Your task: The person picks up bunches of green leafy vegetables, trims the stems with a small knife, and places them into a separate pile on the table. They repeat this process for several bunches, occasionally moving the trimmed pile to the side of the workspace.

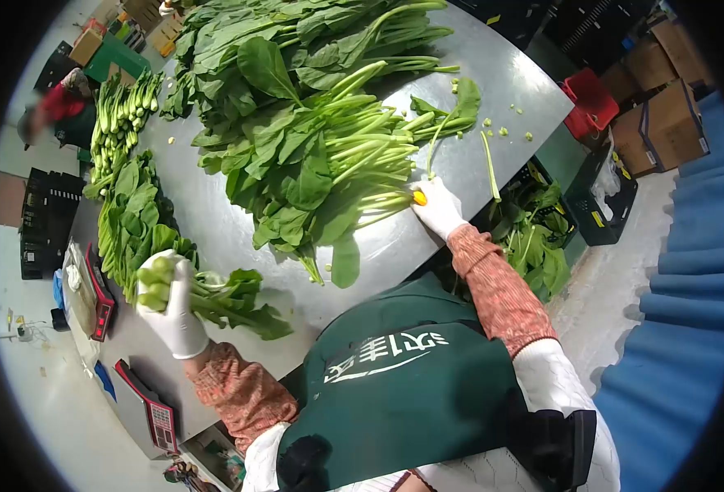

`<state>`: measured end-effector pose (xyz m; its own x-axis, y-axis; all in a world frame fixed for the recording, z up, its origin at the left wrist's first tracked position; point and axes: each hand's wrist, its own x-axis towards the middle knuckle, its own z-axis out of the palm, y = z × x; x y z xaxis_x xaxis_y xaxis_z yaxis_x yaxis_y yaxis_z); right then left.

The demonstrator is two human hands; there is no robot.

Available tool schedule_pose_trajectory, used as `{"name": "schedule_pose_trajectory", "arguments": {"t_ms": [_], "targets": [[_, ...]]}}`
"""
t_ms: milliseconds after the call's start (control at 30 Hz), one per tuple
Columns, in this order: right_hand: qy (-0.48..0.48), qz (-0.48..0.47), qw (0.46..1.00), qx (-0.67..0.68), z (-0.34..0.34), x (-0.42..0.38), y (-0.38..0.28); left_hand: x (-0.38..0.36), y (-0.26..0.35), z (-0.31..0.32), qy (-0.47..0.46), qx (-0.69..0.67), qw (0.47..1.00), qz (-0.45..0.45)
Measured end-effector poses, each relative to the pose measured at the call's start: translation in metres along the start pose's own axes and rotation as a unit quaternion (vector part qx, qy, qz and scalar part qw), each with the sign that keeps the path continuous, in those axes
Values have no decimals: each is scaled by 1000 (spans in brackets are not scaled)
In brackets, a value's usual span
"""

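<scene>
In a white glove, my left hand (173, 316) is closed round a bunch of leafy greens (235, 303), with its cut stem ends toward the left and its leaves toward the right. My right hand (439, 207), also gloved in white, is closed at the right edge of the large pile of greens. A small orange-yellow object (419, 198) shows at its fingers, and a thin green stalk (433, 156) rises from them. The pile of leafy greens (321, 156) lies on the metal table (214, 217), stems pointing right.
More greens (136, 201) line the table's left side. Two red scales (161, 422) (99, 291) stand at lower left. Right of the table are a crate of leaves (534, 246), a red bin (589, 102), a black crate (603, 205) and cardboard boxes (661, 131). A person (59, 107) is at upper left.
</scene>
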<state>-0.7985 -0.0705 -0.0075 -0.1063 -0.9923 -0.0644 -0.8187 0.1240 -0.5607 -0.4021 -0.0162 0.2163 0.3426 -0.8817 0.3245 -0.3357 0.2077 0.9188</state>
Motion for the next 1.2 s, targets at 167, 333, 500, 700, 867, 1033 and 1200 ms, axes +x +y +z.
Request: {"name": "schedule_pose_trajectory", "arguments": {"t_ms": [167,333,500,700,867,1033,1200], "targets": [[-162,83,927,326,-57,4,-33,-10,10,8,-22,19,1000,-9],[-37,38,894,445,-106,-5,-63,-13,8,2,-39,27,999,-24],[39,-38,893,446,-202,-27,-93,-10,24,10,-71,15,997,-10],[104,-129,888,428,-242,-53,-143,-7,54,46,-214,6,974,71],[5,-295,907,301,-197,-44,-167,-5,63,90,-360,13,902,238],[-14,-303,889,344,-166,-52,-177,-28,51,112,-375,-43,911,166],[72,-315,925,199,-154,-65,-170,-32,46,112,-332,47,918,212]]}}
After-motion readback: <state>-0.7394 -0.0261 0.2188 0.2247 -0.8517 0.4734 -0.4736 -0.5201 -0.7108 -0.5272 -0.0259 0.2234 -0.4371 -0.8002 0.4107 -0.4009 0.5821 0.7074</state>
